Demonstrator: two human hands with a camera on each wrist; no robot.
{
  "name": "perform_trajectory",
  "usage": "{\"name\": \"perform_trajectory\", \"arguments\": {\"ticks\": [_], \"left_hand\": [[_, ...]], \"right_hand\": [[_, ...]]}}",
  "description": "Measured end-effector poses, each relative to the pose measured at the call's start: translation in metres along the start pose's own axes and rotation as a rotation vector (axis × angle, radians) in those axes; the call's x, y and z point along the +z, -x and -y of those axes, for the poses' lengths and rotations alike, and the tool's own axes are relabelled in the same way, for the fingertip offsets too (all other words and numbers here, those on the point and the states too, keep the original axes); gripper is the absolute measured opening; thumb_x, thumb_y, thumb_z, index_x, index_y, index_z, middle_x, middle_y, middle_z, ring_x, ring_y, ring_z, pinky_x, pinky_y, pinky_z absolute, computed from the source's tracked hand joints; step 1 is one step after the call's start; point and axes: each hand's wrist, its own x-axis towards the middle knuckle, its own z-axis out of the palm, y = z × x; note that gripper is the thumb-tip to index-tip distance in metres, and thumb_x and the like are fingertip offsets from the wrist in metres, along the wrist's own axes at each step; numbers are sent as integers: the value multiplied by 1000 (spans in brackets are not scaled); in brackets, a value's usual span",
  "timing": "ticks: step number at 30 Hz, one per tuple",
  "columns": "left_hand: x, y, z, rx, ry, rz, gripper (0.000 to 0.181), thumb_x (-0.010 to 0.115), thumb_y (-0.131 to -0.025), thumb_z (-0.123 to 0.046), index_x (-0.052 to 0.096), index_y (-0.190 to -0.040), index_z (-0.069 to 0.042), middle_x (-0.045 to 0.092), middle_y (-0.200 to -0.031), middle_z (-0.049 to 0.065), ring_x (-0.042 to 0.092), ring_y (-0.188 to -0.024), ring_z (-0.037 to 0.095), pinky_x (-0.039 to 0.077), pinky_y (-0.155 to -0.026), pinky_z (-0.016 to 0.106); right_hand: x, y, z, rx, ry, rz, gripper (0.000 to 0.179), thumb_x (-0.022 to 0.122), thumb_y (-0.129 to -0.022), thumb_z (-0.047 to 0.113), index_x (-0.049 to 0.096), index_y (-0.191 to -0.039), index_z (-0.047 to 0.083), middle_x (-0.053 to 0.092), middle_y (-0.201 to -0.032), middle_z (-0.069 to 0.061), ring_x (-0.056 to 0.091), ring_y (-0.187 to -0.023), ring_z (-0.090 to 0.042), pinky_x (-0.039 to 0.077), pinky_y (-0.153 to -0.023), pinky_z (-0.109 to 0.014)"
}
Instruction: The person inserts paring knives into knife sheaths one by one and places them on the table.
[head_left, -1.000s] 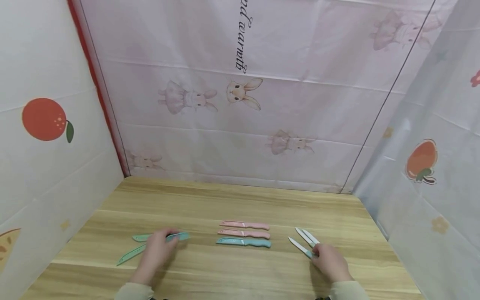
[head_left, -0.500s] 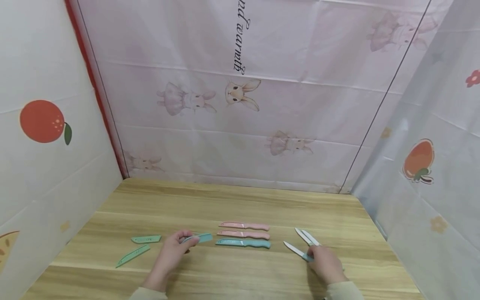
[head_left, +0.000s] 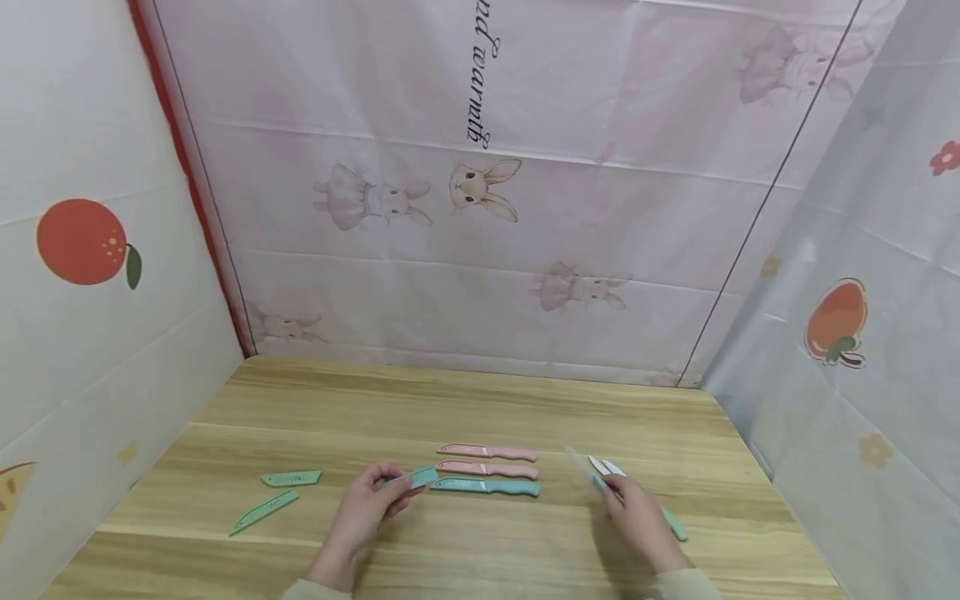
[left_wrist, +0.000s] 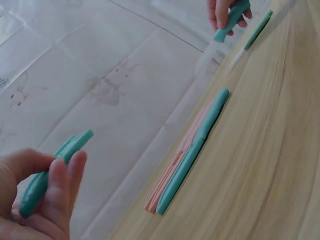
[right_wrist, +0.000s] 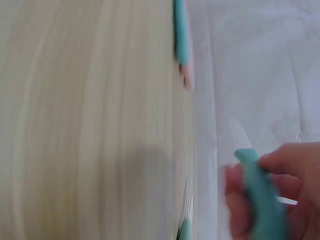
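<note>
My left hand (head_left: pixel 365 510) pinches a blue-green knife sheath (head_left: pixel 424 477) between thumb and fingers, lifted off the table beside the sheathed knives. In my right hand (head_left: pixel 639 518) is a small knife with a blue-green handle (right_wrist: pixel 262 200). Its pale blade, blurred in the head view, points up and away. Below that hand lie two bare knives with white blades (head_left: pixel 597 464); one green handle (head_left: pixel 675 525) shows past the hand, and the rest is partly covered. Two green sheaths (head_left: pixel 291 478) lie apart at the left.
Mid-table, two pink sheathed knives (head_left: pixel 513 454) and one blue-green sheathed knife (head_left: pixel 513 488) lie in parallel, handles to the right. The wooden table (head_left: pixel 465 558) meets printed cloth walls (head_left: pixel 405 308) at the back and both sides.
My left hand has lifted the blue-green sheath away from the green sheaths and carried it right. My right hand has raised the blue-green-handled knife off the table and moved slightly left.
</note>
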Motion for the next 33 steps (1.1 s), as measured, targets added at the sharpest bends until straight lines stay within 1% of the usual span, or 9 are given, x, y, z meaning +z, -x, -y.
{"name": "perform_trajectory", "arguments": {"ticks": [5,8,11,15,18,21,24,26,33], "left_hand": [[5,3,0,-27,-2,68,34,66,-85,-6,49,-111,8,65,-94,9,66,-87,19,55,-71,22],[9,4,1,-25,3,61,34,67,-85,-9,52,-111,7,66,-94,9,66,-86,18,55,-72,23],[14,4,2,-27,25,53,35,66,-86,-11,52,-112,8,68,-95,9,67,-85,17,56,-73,24],[23,4,2,-18,36,47,37,66,-87,-11,52,-114,11,69,-93,11,68,-82,17,56,-71,24],[30,4,1,-1,2,42,38,66,-87,-12,52,-113,12,69,-92,13,68,-80,17,56,-67,22],[36,5,-1,16,-36,48,36,66,-87,-13,54,-111,11,69,-92,15,68,-79,17,56,-64,21],[40,5,-2,34,-51,62,33,66,-87,-13,55,-108,10,69,-92,16,69,-79,18,56,-63,22],[42,4,-3,41,-61,70,31,66,-87,-13,56,-106,10,69,-92,16,69,-79,19,56,-64,23],[44,1,-2,29,-63,93,29,66,-87,-11,56,-105,9,69,-89,15,68,-77,19,57,-64,26]], "right_hand": [[4,2,12,85,-341,-52,19,61,-91,14,58,-103,1,63,-91,-11,60,-72,-18,52,-60,-25],[7,3,19,103,-496,-84,21,61,-90,10,58,-106,-3,62,-97,-13,62,-82,-24,55,-68,-24],[10,2,25,149,-642,-114,28,62,-90,11,53,-112,-5,60,-103,-12,63,-88,-23,55,-75,-24],[16,1,34,224,-831,-208,31,64,-89,16,50,-110,-3,62,-93,-6,63,-82,-12,54,-77,-23],[21,0,41,225,-976,-270,24,58,-93,15,49,-106,-3,62,-84,0,63,-76,-8,55,-75,-21],[26,2,49,211,-1108,-290,17,51,-97,14,47,-102,-1,63,-77,1,64,-71,-7,55,-70,-19],[30,5,55,200,-1194,-271,14,50,-98,14,45,-99,1,62,-74,1,64,-68,-8,55,-68,-18],[33,7,58,200,-1213,-243,14,50,-97,15,45,-99,1,62,-74,1,64,-68,-8,55,-68,-19],[39,10,60,178,-1195,-191,14,50,-97,13,46,-98,0,62,-75,0,62,-68,-9,55,-69,-20]]}}
